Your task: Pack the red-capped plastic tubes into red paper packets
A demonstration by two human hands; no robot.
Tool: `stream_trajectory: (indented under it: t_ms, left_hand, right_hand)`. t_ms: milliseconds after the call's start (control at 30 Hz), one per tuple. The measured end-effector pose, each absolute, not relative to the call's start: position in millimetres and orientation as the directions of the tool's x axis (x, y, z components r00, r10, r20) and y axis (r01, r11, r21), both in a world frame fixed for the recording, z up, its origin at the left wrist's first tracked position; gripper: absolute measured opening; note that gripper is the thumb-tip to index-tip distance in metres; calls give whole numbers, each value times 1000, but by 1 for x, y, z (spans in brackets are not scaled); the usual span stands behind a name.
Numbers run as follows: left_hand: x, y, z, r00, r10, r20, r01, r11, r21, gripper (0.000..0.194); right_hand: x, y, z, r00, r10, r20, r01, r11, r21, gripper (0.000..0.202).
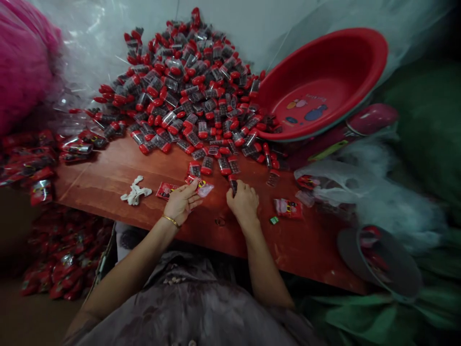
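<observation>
We record left hand (182,202), grip holding a printed packet (204,187); right hand (245,200), grip around a red-capped container (233,186).

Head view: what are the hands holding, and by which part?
Left hand: a small packet, by its left part, clear end jutting right. Right hand: a small container, by its near end; exact grip hidden.

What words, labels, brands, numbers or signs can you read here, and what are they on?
None reads clearly.
Lettering inside the red basin: too blurred.
Pale print on the red packet beside the left hand: too small.
Print on the other packet, right of the right hand: too small.
Green piece: any marks too small.
</observation>
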State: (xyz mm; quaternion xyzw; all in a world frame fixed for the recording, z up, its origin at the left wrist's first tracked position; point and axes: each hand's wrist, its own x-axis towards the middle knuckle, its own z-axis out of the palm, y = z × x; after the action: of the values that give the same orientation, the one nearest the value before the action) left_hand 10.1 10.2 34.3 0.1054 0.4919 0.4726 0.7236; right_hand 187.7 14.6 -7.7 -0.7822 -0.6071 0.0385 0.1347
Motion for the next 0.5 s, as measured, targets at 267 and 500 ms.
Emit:
stream_trajectory:
  t_ms: [267,500]
  left_hand:
    - [9,2,34,67,845,-530,-530,481,699,49]
    - [13,-5,31,85,910,-405,-467,396,791,43]
  right_hand:
    - [193,-42,18,19,992,-123,158,-125,-980,31]
    - [179,-46,34,-76,993,-94,67,-89,-994,18]
